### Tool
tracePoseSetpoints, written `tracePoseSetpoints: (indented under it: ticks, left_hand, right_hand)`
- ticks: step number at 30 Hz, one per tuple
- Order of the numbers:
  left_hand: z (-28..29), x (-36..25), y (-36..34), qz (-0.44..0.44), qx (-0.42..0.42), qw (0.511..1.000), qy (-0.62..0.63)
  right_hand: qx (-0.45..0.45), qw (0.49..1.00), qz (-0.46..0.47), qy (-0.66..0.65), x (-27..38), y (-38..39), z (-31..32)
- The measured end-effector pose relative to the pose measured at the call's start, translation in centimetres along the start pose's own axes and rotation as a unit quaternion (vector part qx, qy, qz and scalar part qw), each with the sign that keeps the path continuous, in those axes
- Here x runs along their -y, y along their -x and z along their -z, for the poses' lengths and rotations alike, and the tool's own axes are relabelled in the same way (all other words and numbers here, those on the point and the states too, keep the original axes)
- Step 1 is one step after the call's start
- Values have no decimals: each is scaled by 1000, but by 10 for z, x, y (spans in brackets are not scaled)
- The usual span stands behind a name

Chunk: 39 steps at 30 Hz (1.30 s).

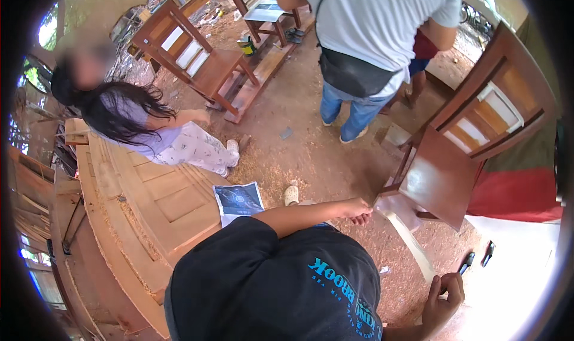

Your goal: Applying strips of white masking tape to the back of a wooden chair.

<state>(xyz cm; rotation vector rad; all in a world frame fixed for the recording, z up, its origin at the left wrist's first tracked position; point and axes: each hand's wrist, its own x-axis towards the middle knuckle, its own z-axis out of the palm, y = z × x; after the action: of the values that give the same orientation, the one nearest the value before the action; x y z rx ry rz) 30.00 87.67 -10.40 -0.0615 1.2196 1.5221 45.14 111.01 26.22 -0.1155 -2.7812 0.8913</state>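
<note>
A long pale strip of masking tape (411, 245) stretches slackly between my two hands. My left hand (357, 210) pinches its far end beside a front leg of the brown wooden chair (439, 167). Nearer to me, at the lower right, my right hand (444, 296) is closed around the other end; whether a roll sits in that fist is hidden. The chair's seat is glossy. White strips (469, 131) cover parts of its slatted backrest.
Carved wooden panels (167, 185) lie at the left, with a printed sheet (238, 200) on their edge. A person (134, 122) sits there. Ahead stands another in a grey shirt (382, 30), partly hiding a third. A similar chair (221, 72) stands far left. Red cloth (514, 191) hangs right.
</note>
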Motion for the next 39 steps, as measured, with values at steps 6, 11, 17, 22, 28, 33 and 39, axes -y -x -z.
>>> tracePoseSetpoints:
  ticks: [6,11,17,22,28,33,39]
  left_hand:
    - [-30,8,-22,12,-113,987,-112]
    - [-22,-4,-26,-11,-183,970,-159]
    - [37,11,-41,-17,-207,849,-485]
    - [111,43,-26,51,-215,726,-651]
    - [137,80,8,78,-339,735,-582]
    - [75,127,27,5,-413,724,-552]
    - [-52,210,-11,69,-416,814,-399]
  right_hand:
    - [15,999,-45,10,-65,22,39]
    - [19,998,-64,22,-86,23,46]
    - [-28,986,-164,15,-101,26,67]
    - [-26,991,-127,40,-109,7,84]
    - [-36,998,-34,27,-143,-34,110]
    - [12,995,91,-31,-177,-64,126]
    - [60,991,105,-53,-222,-77,143]
